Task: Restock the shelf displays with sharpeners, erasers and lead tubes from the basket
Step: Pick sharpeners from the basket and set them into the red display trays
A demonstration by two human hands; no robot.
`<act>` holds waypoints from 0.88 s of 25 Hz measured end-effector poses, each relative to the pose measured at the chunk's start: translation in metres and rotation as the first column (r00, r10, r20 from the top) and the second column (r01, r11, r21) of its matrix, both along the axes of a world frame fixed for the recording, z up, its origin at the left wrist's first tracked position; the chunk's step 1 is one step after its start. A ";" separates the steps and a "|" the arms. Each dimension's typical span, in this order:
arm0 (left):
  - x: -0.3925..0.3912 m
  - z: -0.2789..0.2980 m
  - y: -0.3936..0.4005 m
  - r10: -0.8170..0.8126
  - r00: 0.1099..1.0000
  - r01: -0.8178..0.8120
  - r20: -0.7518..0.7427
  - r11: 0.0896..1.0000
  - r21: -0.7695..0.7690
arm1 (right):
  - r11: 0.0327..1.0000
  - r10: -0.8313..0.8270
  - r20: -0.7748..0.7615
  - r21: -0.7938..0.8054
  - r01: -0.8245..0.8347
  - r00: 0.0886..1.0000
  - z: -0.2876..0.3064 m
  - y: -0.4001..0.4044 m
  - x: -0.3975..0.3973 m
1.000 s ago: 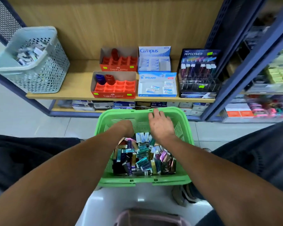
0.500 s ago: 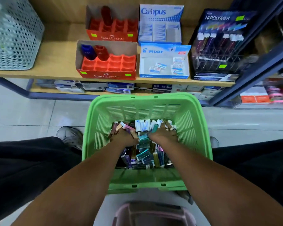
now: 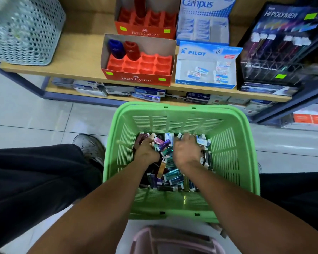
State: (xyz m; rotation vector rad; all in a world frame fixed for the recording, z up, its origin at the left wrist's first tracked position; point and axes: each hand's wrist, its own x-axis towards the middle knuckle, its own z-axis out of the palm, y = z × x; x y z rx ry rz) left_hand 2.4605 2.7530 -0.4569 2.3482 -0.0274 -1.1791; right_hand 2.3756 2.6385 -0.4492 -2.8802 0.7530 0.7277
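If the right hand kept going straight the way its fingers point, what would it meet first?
The right hand points down and forward into the pile; it would likely meet the white-and-blue erasers at its fingertips first, then the green basket far wall. Depth is unclear.

Both forearms [image 3: 103, 204] are bare, no sleeves showing. Loose black trousers [image 3: 35, 176] cover the legs; a worn grey shoe [image 3: 89, 145] shows beside the trousers.

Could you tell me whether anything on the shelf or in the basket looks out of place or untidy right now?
Nothing looks spilled or damaged. The stock in the green basket lies in a loose jumble, with both hands in it. The few erasers in the Pilot box lie scattered at odd angles, and the front Faber-Castell tray holds only two sharpeners.
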 end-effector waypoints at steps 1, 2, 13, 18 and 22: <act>0.001 0.004 -0.001 -0.039 0.999 0.039 0.020 0.999 -0.016 | 0.994 0.066 0.090 0.085 -0.074 0.994 -0.001 0.001 0.005; 0.004 0.006 0.000 -0.063 0.997 0.065 0.053 0.997 -0.042 | 0.967 0.109 0.130 0.218 -0.135 0.986 0.000 0.005 0.011; 0.006 0.046 -0.018 -0.189 0.971 0.146 -0.146 0.952 -0.268 | 0.988 0.127 -0.157 0.104 -0.112 0.979 0.001 -0.040 -0.018; -0.010 0.045 -0.027 -0.268 0.933 0.157 -0.240 0.904 -0.398 | 0.987 0.003 0.065 0.159 -0.013 0.998 0.012 -0.050 -0.024; 0.009 0.031 -0.013 -0.453 0.880 0.461 0.146 0.887 -0.027 | 0.870 0.231 0.136 0.414 -0.267 0.963 0.015 -0.010 -0.011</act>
